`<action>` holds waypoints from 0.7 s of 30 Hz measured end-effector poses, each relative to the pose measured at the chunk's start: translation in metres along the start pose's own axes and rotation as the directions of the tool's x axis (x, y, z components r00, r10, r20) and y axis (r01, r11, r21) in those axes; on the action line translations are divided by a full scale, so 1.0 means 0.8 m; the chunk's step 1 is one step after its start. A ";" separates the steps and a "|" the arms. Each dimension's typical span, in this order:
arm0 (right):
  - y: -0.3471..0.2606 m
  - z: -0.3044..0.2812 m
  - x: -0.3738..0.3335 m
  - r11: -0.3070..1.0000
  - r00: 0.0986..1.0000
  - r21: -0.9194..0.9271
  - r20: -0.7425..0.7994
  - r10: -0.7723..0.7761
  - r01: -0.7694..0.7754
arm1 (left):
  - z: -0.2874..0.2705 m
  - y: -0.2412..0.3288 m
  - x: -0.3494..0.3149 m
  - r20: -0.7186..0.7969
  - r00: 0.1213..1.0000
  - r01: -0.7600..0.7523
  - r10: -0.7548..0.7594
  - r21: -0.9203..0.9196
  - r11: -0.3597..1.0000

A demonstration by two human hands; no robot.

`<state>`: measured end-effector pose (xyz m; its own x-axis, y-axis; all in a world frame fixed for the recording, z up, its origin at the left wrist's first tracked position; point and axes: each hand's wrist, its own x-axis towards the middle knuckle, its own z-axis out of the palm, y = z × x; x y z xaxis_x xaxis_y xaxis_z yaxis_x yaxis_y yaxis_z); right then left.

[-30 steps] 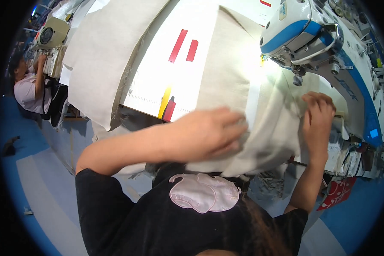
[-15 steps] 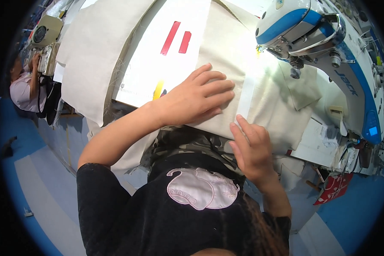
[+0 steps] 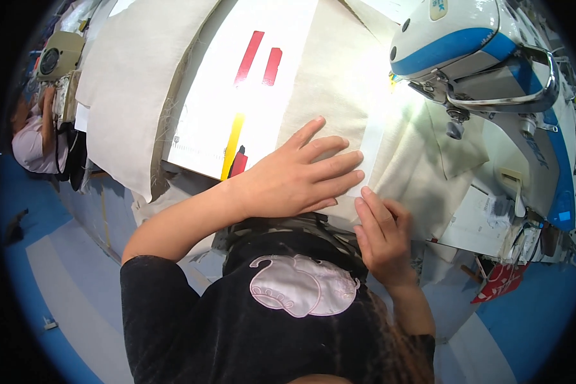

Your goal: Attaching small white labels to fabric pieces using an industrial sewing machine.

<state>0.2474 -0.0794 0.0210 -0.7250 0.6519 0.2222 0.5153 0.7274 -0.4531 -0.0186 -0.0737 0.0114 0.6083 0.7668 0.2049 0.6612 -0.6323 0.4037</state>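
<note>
My left hand (image 3: 295,176) lies flat, fingers spread, pressing on a beige cloth piece (image 3: 339,83) on the sewing table. My right hand (image 3: 381,233) rests at the near edge of the same cloth, fingers bent over the edge beside a white strip (image 3: 372,137) that runs along it. The blue and white sewing machine (image 3: 486,48) stands to the right, its needle area (image 3: 454,125) apart from both hands.
A white table top (image 3: 227,109) carries red tape marks (image 3: 261,61) and a yellow strip (image 3: 232,137). A pile of beige cloth (image 3: 131,83) hangs over the table's left edge. Another person (image 3: 35,137) sits at a machine far left. Blue floor lies below.
My right hand has come back from the needle area to the cloth's near edge. My left hand has slid forward and flattened on the cloth. The view has moved closer to the table.
</note>
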 end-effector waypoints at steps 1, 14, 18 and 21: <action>0.001 -0.001 0.002 1.000 1.000 -0.010 0.011 -0.008 0.008 | 0.000 -0.002 0.000 -0.007 1.000 0.011 -0.011 -0.010 1.000; 0.018 -0.007 0.022 0.991 0.998 -0.119 0.033 -0.057 0.060 | -0.005 -0.028 0.019 -0.062 0.995 -0.074 0.080 0.104 0.992; 0.022 -0.010 0.031 0.987 0.997 -0.141 0.038 -0.072 0.077 | -0.001 -0.038 0.023 -0.094 0.988 -0.110 0.121 0.110 0.988; 0.030 -0.009 0.038 0.983 0.995 -0.157 0.029 -0.092 0.095 | -0.005 -0.043 0.029 -0.089 0.989 -0.105 0.116 0.111 0.988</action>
<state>0.2411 -0.0405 0.0233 -0.7820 0.5762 0.2377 0.5094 0.8106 -0.2889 -0.0286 -0.0337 0.0060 0.6390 0.6954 0.3288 0.6379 -0.7179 0.2786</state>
